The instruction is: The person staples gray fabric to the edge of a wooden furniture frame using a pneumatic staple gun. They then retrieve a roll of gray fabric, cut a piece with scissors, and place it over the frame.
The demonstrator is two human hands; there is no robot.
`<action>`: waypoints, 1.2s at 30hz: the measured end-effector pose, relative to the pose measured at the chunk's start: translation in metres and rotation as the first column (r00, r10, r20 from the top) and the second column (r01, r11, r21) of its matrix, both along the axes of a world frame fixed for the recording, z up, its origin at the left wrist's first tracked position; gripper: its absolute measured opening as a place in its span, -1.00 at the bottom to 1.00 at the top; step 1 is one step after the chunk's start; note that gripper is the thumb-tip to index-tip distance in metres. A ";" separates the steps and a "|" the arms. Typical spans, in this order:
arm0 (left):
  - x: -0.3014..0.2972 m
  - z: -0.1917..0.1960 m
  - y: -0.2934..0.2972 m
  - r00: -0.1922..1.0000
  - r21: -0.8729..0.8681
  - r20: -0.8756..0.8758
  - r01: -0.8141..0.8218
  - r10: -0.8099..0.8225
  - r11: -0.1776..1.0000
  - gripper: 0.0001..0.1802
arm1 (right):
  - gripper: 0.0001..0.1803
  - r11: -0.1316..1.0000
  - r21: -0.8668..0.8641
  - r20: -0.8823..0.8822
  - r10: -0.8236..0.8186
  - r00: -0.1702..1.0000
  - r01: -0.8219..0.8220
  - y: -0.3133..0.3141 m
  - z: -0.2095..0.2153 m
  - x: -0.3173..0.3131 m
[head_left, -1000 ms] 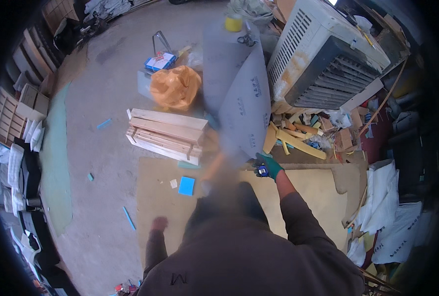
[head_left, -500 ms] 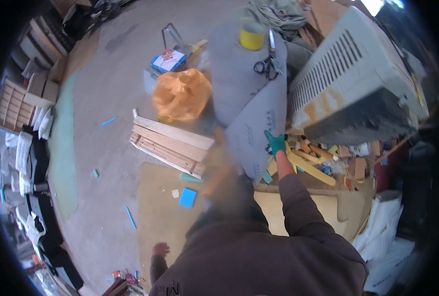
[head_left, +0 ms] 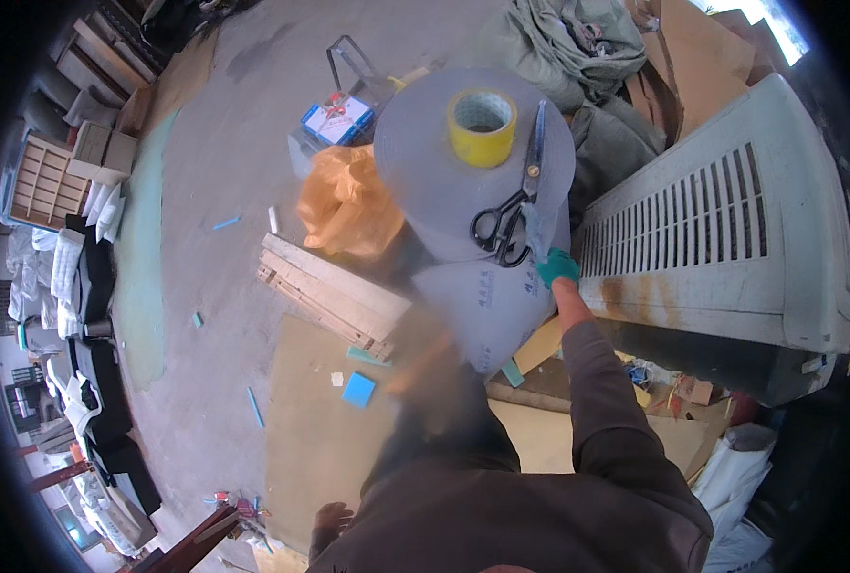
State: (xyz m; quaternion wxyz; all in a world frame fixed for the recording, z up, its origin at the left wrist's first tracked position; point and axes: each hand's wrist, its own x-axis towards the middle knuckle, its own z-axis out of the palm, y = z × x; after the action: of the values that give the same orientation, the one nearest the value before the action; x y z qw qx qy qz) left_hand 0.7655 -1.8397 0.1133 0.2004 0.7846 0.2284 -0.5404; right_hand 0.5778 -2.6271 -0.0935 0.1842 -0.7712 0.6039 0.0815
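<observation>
A large grey roll of sheet material stands upright in front of me, and its loose grey sheet with dark print hangs down its near side. My right hand, in a green glove, is closed at the right edge of that sheet, just beside the scissors' handles; its fingertips are partly hidden. On the roll's top lie black-handled scissors and a yellow roll of tape. My left hand is bare and hangs low at my side, holding nothing, with its fingers slightly apart.
A big vented pale casing stands close on the right. Left of the roll are an orange plastic bag, a blue-and-white box and stacked wooden boards. A blue block lies on the brown floor sheet.
My right hand has moved up along the sheet's edge, closer to the scissors. The view has come nearer to the roll. My left hand still hangs low.
</observation>
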 end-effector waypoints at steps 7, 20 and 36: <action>-0.025 -0.038 -0.005 0.978 -0.092 0.085 -0.182 0.190 0.979 -0.58 | -0.67 0.843 0.047 -0.463 0.493 0.736 -0.535 -0.215 0.037 -0.028; -0.147 -0.026 0.027 0.969 0.043 -0.021 -0.244 0.245 0.969 -0.60 | -0.70 0.787 -0.555 0.246 0.465 0.850 -0.270 -0.440 0.130 0.095; -0.312 -0.088 -0.013 0.940 -0.056 0.122 -0.314 0.318 0.948 -0.52 | -0.63 0.212 -0.329 0.056 0.977 0.205 -0.920 -0.095 0.327 0.543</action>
State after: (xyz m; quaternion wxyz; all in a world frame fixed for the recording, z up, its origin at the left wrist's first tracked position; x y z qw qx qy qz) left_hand 0.4537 -1.8531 0.0248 0.3130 0.7674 0.3281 -0.4533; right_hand 1.1211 -2.7221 0.2331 0.0809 -0.9963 -0.0268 0.0108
